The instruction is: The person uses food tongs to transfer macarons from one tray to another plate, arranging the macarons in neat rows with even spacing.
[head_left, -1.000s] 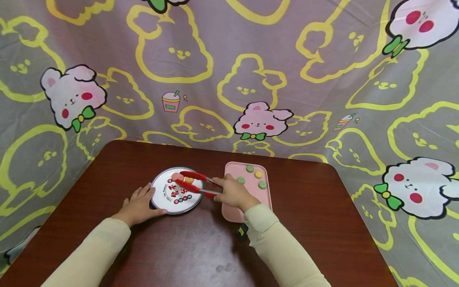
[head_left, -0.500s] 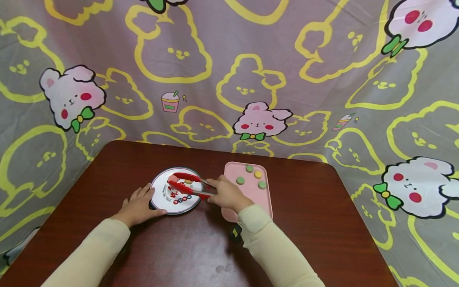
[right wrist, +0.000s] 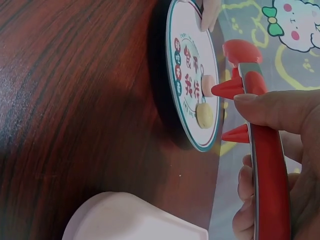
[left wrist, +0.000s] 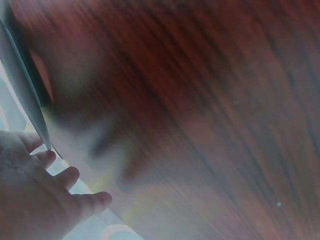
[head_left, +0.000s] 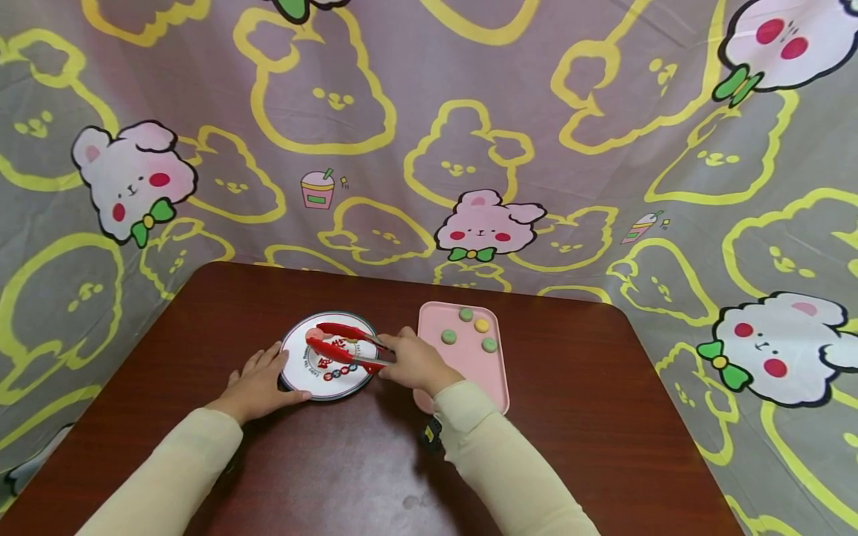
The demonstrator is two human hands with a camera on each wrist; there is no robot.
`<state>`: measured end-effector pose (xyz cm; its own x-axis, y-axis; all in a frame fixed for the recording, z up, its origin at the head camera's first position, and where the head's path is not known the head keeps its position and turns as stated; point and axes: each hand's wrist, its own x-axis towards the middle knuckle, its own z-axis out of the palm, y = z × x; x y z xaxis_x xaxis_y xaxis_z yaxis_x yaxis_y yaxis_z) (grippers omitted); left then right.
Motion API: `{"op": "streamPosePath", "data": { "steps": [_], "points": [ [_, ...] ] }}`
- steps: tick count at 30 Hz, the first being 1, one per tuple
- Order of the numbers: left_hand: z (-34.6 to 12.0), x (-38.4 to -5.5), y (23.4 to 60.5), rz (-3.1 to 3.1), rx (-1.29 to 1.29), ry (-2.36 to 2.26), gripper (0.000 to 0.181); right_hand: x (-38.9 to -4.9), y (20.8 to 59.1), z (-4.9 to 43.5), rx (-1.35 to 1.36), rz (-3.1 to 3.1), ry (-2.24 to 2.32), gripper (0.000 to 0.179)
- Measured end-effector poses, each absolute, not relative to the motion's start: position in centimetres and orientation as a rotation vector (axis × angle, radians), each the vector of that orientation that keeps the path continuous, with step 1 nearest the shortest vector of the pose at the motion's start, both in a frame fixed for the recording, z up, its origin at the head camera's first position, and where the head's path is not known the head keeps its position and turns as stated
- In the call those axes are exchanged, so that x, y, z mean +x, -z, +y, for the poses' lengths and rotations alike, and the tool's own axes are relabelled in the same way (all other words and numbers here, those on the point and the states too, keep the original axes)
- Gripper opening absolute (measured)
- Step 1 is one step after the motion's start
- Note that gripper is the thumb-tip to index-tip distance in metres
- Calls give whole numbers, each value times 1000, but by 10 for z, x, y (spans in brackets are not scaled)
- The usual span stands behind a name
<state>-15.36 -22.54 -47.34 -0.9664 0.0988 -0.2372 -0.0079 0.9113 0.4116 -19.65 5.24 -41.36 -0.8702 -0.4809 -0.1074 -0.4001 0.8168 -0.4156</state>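
A white plate (head_left: 298, 372) with red lettering and a dark rim sits left of the table's middle. My left hand (head_left: 253, 383) rests on its left side, fingers spread and thumb by the near edge. In my right hand (head_left: 421, 363) are red-tipped tongs (head_left: 330, 348), gripped by their metal arms and reaching over the plate. A pink macaron-like round (head_left: 315, 334) lies at the tips of the tongs. A yellow one (right wrist: 204, 116) lies on the plate beside it in the right wrist view. The left wrist view shows the left fingers (left wrist: 67, 177) at the plate's underside.
Right of the plate lies a pink tray (head_left: 469, 380) with several round pieces, among them a green one (head_left: 448, 337) and a yellow one (head_left: 481, 326). A patterned curtain (head_left: 375, 97) hangs behind the dark wooden table (head_left: 570, 417).
The right hand and tongs have shifted left across the plate, and the pink round has moved left with the tips. My left hand has stayed in place on the plate.
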Motion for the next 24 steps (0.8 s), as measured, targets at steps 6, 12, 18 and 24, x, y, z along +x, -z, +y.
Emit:
{"op": "streamPosePath", "data": {
  "steps": [6,12,18,24],
  "points": [
    [-225,-153,473,2818,73,-615,114,-197,417,49,-670,2810,550,59],
    [-227,-154,476,2819,72,-617,116,-198,420,45,-655,2805,552,61],
    [-226,-154,475,2823,78,-618,115,-198,420,42,-640,2805,521,64],
    [-226,-155,476,2819,80,-624,115,-197,422,37,-642,2817,490,63]
  ]
}}
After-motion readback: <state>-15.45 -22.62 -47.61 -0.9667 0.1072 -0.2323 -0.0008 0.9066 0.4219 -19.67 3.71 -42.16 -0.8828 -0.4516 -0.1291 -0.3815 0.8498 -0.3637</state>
